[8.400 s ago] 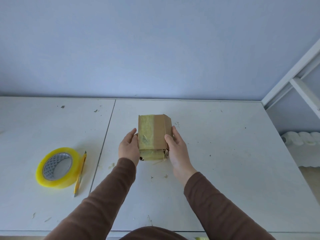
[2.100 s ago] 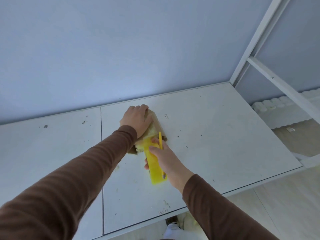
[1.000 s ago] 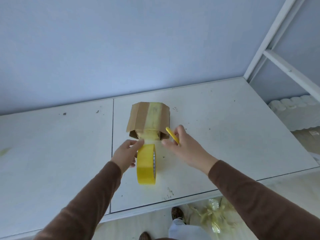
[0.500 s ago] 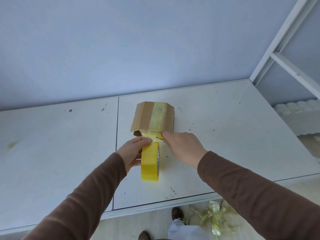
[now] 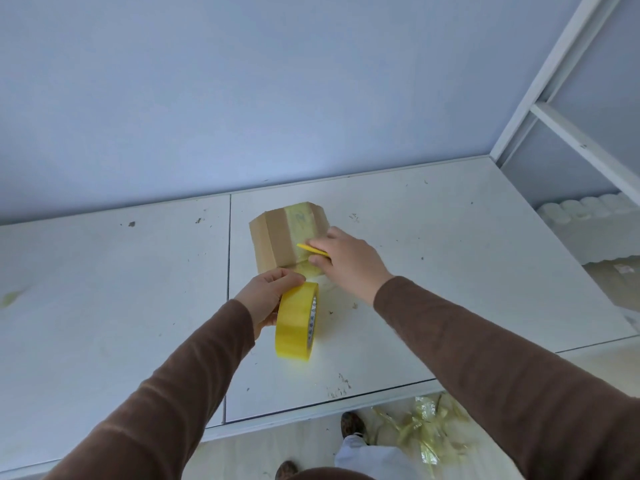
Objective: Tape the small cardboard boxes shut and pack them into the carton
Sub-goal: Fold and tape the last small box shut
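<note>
- A small cardboard box (image 5: 287, 242) is sitting on the white table (image 5: 450, 271), towards the far edge and just right of the seam between the two tabletop panels.
- A broad band of yellowish tape (image 5: 303, 223) is running over the box's top and down its near face.
- The right hand (image 5: 341, 256) is lying across the box's near right side, its fingers bearing on the taped face.
- That hand is also pinching a thin yellow cutter (image 5: 313, 250) between thumb and fingers, the tip pointing left across the tape.
- The left hand (image 5: 268, 296) is grasping a yellow tape roll (image 5: 297, 320), fingers curled over its upper rim, thumb side hidden behind the roll.
- The roll is standing on edge, its lower rim at or just above the tabletop; which of the two I cannot tell.
- It is sitting just in front of the box, and a short stretch of tape looks to be running from it to the box's lower edge.
- Both arms are wearing brown sleeves (image 5: 485, 358).
- Crumpled scraps of used tape (image 5: 426, 431) are lying on the floor below the near table edge, beside the person's shoes (image 5: 351, 424).
- A white frame (image 5: 554, 74) is standing at the table's far right corner.
</note>
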Demonstrator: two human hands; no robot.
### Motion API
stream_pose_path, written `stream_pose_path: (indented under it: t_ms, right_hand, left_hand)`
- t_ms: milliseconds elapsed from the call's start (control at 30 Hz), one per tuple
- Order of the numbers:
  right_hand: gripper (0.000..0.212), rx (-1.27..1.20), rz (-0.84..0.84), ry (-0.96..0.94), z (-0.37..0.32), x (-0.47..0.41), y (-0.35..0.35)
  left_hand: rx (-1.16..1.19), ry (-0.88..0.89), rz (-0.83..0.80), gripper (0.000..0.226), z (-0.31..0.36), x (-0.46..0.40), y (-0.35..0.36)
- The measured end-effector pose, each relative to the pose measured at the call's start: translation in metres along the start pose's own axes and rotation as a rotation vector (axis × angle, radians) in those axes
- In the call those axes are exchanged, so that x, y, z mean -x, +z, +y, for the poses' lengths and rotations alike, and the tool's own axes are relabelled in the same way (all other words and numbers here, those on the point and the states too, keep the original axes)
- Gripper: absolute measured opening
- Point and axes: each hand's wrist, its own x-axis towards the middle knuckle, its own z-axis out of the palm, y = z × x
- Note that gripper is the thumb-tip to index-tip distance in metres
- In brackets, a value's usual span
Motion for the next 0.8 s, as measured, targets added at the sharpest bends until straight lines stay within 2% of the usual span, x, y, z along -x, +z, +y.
stream_pose_path:
  t_ms: [133,233,367,500,600,667,733,800]
  right_hand:
    - [0.034,0.082,0.088,-0.034,0.008,-0.006,0.015]
    - [0.033,0.149,0.162,-0.099,0.013,-0.002,0.022]
    - [0.035,0.204,0.214,-0.093,0.014,-0.003,0.031]
    - [0.039,0.197,0.292,-0.076,0.005,-0.012,0.034]
    - [0.038,0.239,0.321,-0.112,-0.003,-0.012,0.035]
    - [0.03,0.083,0.381,-0.065,-0.006,-0.003,0.032]
    - [0.021,-0.264,0.404,0.098,-0.009,0.014,0.029]
    - [0.034,-0.673,0.26,0.294,-0.016,0.041,0.029]
  left_hand:
    - [-0.219,0.017,-0.023,0.015,-0.004,0.006,-0.009]
    - [-0.117,0.051,0.0,0.009,-0.009,0.014,-0.011]
    - [0.01,0.074,0.012,0.015,-0.011,0.028,-0.013]
    - [-0.108,0.166,0.086,0.024,-0.016,0.032,-0.024]
    - [-0.182,0.224,0.055,0.019,-0.01,0.029,-0.03]
    - [-0.199,0.255,0.037,0.028,-0.011,0.024,-0.033]
    - [-0.23,0.303,0.06,0.027,-0.013,0.021,-0.031]
    - [-0.22,0.373,0.11,0.021,-0.014,0.02,-0.027]
